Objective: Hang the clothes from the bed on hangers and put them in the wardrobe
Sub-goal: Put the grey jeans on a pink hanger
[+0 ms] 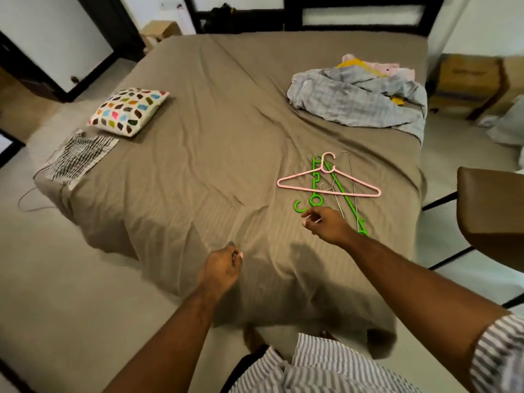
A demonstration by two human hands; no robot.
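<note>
The clothes [357,100] lie in a rumpled grey striped heap, with pink and yellow showing, on the far right of the bed [198,165]. Nearer, a pink hanger [329,184] lies across a green hanger [315,180] and a wire hanger [344,177]. A patterned pillow [129,110] sits far left. The right hand [326,222] is curled over the hangers' near ends; whether it grips one cannot be told. The left hand [222,268], loosely curled, holds nothing.

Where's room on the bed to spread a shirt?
The wide bare middle of the bed, between the pillow and the clothes pile. It's crowded by the right hand, where the hangers lie overlapped.
</note>
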